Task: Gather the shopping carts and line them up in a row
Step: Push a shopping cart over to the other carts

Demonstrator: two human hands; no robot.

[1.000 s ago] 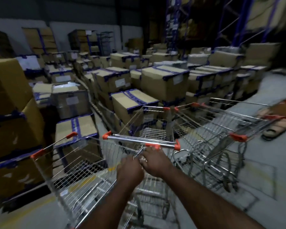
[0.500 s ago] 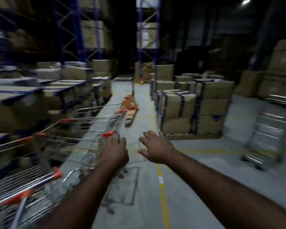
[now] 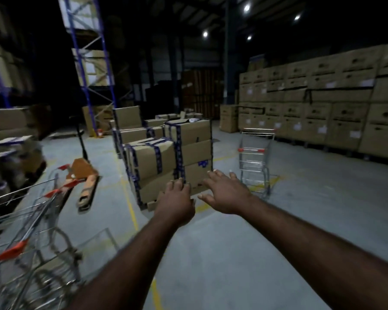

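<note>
Several wire-mesh carts (image 3: 31, 220) with orange handle caps stood blurred at left; before tape-banded cardboard boxes (image 3: 166, 162), the left hand (image 3: 177, 204) and right hand (image 3: 226, 195) hung splayed, holding nothing; one lone cart (image 3: 254, 157) stood far right.

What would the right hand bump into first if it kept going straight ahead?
Probably the right edge of the taped cardboard boxes, judging by how the right hand points. The lone shopping cart stands farther right, off that line; depth is unclear.
</note>
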